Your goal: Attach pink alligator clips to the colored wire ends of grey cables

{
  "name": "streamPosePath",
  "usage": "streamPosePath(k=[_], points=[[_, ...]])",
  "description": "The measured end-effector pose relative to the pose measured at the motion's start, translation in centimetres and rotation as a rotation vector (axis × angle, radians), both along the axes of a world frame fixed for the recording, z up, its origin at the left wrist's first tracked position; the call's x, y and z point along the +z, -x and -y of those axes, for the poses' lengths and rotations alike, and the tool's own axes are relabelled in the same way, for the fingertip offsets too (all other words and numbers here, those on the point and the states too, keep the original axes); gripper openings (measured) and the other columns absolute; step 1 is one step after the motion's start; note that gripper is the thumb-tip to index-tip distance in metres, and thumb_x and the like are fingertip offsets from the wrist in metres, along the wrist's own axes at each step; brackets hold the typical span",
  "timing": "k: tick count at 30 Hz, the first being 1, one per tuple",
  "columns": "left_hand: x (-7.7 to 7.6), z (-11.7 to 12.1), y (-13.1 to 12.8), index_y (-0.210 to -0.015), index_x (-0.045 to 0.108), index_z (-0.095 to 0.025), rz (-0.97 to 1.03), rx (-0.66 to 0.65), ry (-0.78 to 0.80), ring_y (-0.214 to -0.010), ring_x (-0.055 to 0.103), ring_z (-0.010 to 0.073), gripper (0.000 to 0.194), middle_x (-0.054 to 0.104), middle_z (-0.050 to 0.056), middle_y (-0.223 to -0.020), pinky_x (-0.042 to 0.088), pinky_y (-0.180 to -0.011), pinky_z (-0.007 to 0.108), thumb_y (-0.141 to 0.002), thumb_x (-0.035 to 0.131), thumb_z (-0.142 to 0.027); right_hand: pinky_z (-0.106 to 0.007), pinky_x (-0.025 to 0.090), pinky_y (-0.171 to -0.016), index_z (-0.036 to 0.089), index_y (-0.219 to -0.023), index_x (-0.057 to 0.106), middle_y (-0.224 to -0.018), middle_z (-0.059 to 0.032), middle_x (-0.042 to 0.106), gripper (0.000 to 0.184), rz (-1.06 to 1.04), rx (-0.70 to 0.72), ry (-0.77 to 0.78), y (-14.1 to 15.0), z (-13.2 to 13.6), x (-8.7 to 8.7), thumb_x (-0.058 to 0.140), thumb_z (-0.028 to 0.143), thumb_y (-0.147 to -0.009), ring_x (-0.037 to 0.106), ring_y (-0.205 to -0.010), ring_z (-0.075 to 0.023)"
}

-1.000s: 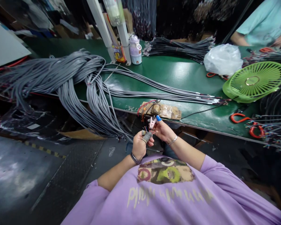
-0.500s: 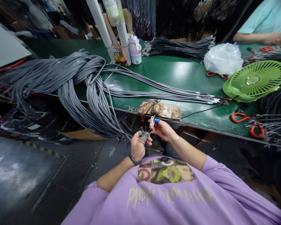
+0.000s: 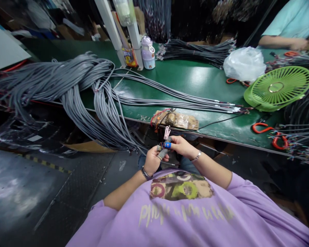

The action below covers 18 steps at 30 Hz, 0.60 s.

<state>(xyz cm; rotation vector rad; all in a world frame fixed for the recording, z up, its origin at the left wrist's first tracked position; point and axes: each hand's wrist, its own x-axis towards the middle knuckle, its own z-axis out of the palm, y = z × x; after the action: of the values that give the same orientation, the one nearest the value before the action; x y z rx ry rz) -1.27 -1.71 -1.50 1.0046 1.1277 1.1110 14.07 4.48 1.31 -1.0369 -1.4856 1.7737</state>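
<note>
My left hand is closed round the end of a grey cable, the grip hiding most of it. Thin coloured wires stick up from between its fingers, which wear grey finger covers. My right hand, with a blue wrap on the thumb, pinches at these wires, and its fingertips meet the left ones. Just above the fingers stands a pink clothespin, near the bench edge. Behind it lies a taped cardboard piece with red and black leads. Whether the clothespin touches my right hand I cannot tell.
A large heap of grey cables hangs over the bench's left edge. More cables stretch across the green bench. A green fan, white plastic bag and bottle stand there. Another person's arm is at far right.
My right hand has come down from beside the clothespin to the wires at my left fingers. The blue-wrapped thumb now lies over the wires. My left hand has barely moved.
</note>
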Motion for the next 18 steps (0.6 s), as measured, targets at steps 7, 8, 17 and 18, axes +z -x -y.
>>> streamPosePath(k=[7,8,17,18], points=[[0.1,0.2,0.0,-0.073,0.059,-0.014,0.032,-0.057,0.037,-0.048,0.061,0.0119,0.029,0.066,0.001,-0.059,0.051,-0.05,0.023,-0.075,0.069,-0.042,-0.025,0.044,-0.064,0.013,-0.079,0.065,-0.072,-0.0005,0.062,0.03,-0.02,0.065,-0.129,-0.1,0.1,-0.4,0.07,0.042,-0.072,0.053,-0.065,-0.0113],[0.0,0.2,0.0,-0.074,0.06,-0.014,0.048,-0.029,0.029,-0.047,0.061,0.0115,0.028,0.066,0.001,-0.059,0.051,-0.049,0.022,-0.075,0.069,-0.041,-0.025,0.045,-0.064,0.014,-0.08,0.065,-0.073,-0.0006,0.063,0.029,-0.046,0.024,-0.086,0.0,0.2,-0.6,0.071,0.041,-0.071,0.054,-0.066,-0.0115],[-0.1,0.2,-0.4,-0.077,0.063,-0.014,0.059,0.07,-0.015,-0.048,0.059,0.0111,0.026,0.064,0.0,-0.06,0.052,-0.05,0.023,-0.074,0.071,-0.039,-0.022,0.051,-0.049,0.015,-0.078,0.063,-0.073,-0.0019,0.063,0.032,-0.263,-0.172,0.43,-0.1,0.7,-1.0,0.077,0.042,-0.066,0.052,-0.054,-0.0076],[-0.1,0.2,-0.4,-0.076,0.063,-0.014,0.053,0.066,-0.019,-0.048,0.059,0.011,0.026,0.064,0.0,-0.059,0.052,-0.05,0.023,-0.074,0.071,-0.039,-0.022,0.051,-0.049,0.015,-0.076,0.063,-0.071,-0.0013,0.062,0.031,-0.246,-0.157,0.414,-0.1,0.7,-1.0,0.078,0.04,-0.065,0.051,-0.054,-0.0071]])
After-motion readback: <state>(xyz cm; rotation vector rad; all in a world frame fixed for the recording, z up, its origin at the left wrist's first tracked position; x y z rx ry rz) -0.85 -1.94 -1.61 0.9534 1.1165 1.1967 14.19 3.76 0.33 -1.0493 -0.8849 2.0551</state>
